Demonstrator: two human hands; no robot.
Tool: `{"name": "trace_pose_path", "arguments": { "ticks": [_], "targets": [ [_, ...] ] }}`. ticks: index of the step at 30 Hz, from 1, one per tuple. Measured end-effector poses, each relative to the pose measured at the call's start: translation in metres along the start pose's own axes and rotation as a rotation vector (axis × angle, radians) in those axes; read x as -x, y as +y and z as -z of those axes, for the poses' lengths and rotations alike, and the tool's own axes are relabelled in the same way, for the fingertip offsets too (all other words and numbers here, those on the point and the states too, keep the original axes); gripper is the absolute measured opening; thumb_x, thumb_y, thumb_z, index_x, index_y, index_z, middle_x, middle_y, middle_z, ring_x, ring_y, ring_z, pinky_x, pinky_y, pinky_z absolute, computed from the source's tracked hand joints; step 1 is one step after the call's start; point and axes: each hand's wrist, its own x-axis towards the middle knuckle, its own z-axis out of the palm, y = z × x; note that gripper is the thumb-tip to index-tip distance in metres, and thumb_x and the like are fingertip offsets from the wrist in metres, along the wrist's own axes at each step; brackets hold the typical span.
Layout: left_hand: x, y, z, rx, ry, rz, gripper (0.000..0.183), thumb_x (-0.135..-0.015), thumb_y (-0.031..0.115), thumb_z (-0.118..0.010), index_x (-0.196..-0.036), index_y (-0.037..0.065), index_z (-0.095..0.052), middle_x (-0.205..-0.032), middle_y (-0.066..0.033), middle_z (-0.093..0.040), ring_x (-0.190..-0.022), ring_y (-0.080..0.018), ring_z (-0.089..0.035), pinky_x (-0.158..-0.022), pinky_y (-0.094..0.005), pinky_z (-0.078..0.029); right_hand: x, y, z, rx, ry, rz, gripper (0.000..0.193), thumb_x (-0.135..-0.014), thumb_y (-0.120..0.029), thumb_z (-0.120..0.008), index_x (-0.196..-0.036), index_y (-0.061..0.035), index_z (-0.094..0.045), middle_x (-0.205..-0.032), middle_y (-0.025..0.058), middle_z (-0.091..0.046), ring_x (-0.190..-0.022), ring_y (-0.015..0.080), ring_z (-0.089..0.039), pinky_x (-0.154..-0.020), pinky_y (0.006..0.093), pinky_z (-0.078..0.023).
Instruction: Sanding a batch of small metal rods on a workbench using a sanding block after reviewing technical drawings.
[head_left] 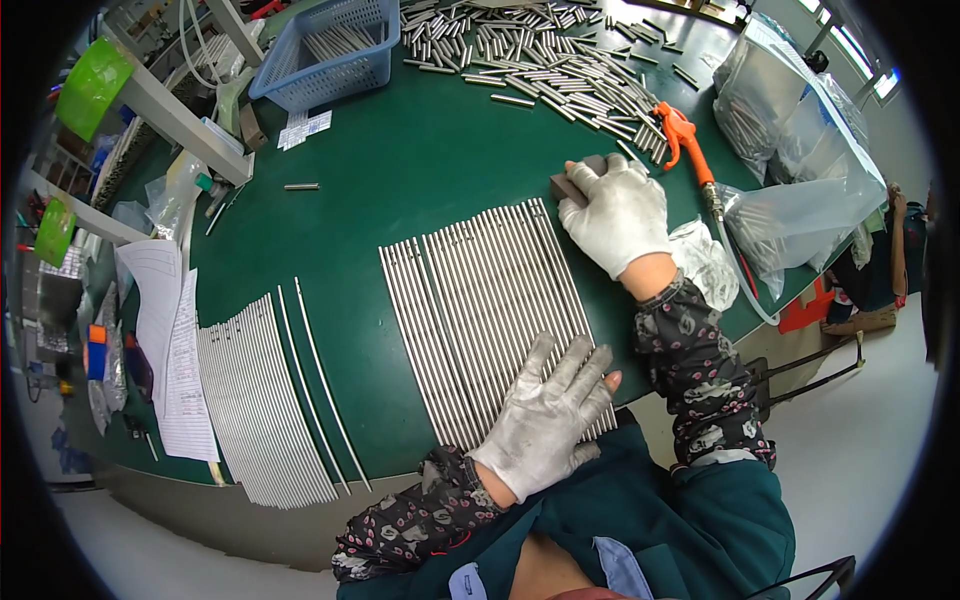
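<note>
Before me on the green table point(350, 215) lies a row of long thin metal rods point(470, 310), side by side, with one small gap towards the left. My left hand point(545, 415), in a greyish-white glove, rests flat across the near ends of the rods, fingers spread. Past the far right corner of the row, my right hand point(620, 210) wears a similar glove and is closed over a dark brown block point(570, 185). The block sits just beyond the rods, partly hidden by the fingers.
At left lie a second row of rods point(265, 400), two loose rods point(318, 380) and paper sheets point(165, 350). A blue basket point(330, 60) stands at the back beside many short metal pins point(540, 60). Right are an orange air gun point(685, 140), a crumpled white cloth point(705, 265) and plastic bags point(800, 220).
</note>
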Motion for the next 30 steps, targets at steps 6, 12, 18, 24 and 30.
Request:
{"name": "trace_pose_path", "arguments": {
  "ticks": [6,12,18,24,30],
  "targets": [
    [-0.001,0.000,0.003,0.002,-0.020,0.004,0.081,-0.076,0.057,-0.063,-0.142,0.014,-0.043,-0.149,-0.0078,-0.038,-0.142,-0.0267,-0.027,-0.118,-0.0546,-0.005,0.004,-0.005,-0.006,-0.048,0.155,0.128,0.032,-0.081,-0.034,-0.060,-0.105,-0.0154,-0.070,-0.100,0.0158,-0.063,-0.093,0.0318,-0.061,-0.080,0.0449,-0.049],
    [0.000,-0.001,-0.001,0.010,-0.011,0.003,0.081,-0.076,0.057,-0.063,-0.141,0.014,-0.043,-0.149,-0.0088,-0.038,-0.142,-0.0270,-0.027,-0.118,-0.0550,-0.005,0.015,-0.021,-0.018,-0.105,0.216,0.248,0.034,-0.080,-0.033,-0.061,-0.107,-0.0139,-0.070,-0.101,0.0153,-0.063,-0.093,0.0319,-0.061,-0.078,0.0445,-0.050],
    [-0.001,0.000,0.001,0.003,-0.013,-0.014,0.082,-0.076,0.058,-0.063,-0.141,0.013,-0.043,-0.149,-0.0090,-0.038,-0.142,-0.0272,-0.027,-0.118,-0.0552,-0.007,0.009,-0.014,-0.007,-0.117,0.207,0.181,0.033,-0.081,-0.034,-0.060,-0.105,-0.0144,-0.070,-0.100,0.0152,-0.063,-0.093,0.0318,-0.061,-0.077,0.0440,-0.050],
    [-0.001,-0.001,0.001,-0.005,-0.014,-0.001,0.082,-0.075,0.058,-0.064,-0.141,0.014,-0.043,-0.149,-0.0087,-0.038,-0.142,-0.0269,-0.027,-0.118,-0.0545,-0.007,0.000,-0.005,-0.005,-0.046,0.139,0.066,0.029,-0.086,-0.034,-0.056,-0.100,-0.0137,-0.071,-0.095,0.0156,-0.063,-0.090,0.0314,-0.061,-0.073,0.0434,-0.050],
    [0.000,0.001,0.002,0.013,0.021,0.005,0.081,-0.074,0.055,-0.067,-0.140,0.013,-0.044,-0.148,-0.0086,-0.039,-0.141,-0.0284,-0.028,-0.118,-0.0537,-0.009,-0.001,0.005,-0.008,-0.078,0.118,0.060,0.032,-0.082,-0.032,-0.059,-0.108,-0.0161,-0.069,-0.098,0.0161,-0.062,-0.094,0.0333,-0.061,-0.077,0.0455,-0.050]
  ]
}}
